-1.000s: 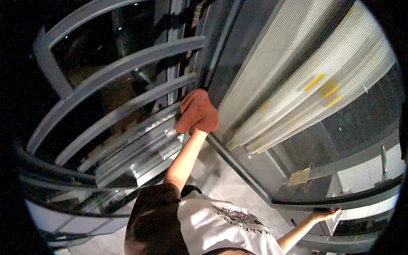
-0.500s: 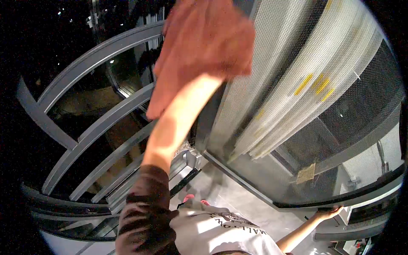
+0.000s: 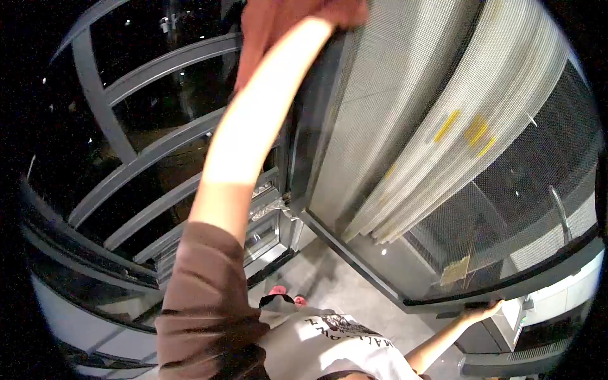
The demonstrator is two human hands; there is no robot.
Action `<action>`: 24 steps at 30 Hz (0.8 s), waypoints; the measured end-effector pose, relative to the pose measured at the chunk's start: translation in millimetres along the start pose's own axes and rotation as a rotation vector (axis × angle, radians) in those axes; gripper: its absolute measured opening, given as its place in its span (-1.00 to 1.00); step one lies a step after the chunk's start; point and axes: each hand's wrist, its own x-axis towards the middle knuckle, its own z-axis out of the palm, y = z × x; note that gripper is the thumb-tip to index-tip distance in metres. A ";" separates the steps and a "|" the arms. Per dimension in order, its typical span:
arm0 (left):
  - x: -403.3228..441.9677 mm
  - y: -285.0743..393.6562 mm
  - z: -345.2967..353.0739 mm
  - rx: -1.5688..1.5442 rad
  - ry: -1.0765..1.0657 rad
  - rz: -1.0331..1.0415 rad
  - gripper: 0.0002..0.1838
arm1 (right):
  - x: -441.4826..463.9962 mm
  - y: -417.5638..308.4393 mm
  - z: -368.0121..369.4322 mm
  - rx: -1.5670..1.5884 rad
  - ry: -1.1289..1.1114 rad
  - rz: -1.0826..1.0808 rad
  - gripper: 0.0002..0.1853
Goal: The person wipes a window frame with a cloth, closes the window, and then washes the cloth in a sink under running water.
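Observation:
A reddish-brown cloth (image 3: 269, 31) is at the top edge, partly cut off by the view. My left arm (image 3: 253, 120) reaches up to it, and the cloth covers my left hand, so its fingers are hidden. The cloth lies by the upright dark edge of a mesh screen door (image 3: 430, 190). Far to the right, my right hand (image 3: 482, 313) is closed around the near frame (image 3: 506, 292) of that screen door, its fingertips at the frame's edge.
Pale curtain-like folds with yellow marks (image 3: 456, 126) show through the mesh. On the left stand grey metal railing bars (image 3: 171, 142) against darkness. Below are a grey floor (image 3: 335, 269), a metal sill track (image 3: 266, 237) and my pink footwear (image 3: 277, 290).
My left arm has stretched farther up, carrying the cloth mostly out of view. The view has shifted a little, while my right hand stays at the screen door's frame.

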 end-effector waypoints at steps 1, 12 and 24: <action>-12.7 -2.4 -6.8 0.017 0.008 -0.003 -0.77 | -2.5 -2.5 5.4 0.010 -0.019 0.015 -0.45; -216.3 -63.9 -25.0 -0.219 -0.053 -0.202 -0.55 | -6.9 -9.3 6.1 -0.020 -0.156 0.058 -0.42; -333.1 -177.5 -298.6 -0.340 0.253 -0.546 -0.65 | -127.3 -109.7 -39.2 -0.122 -0.078 0.008 -0.36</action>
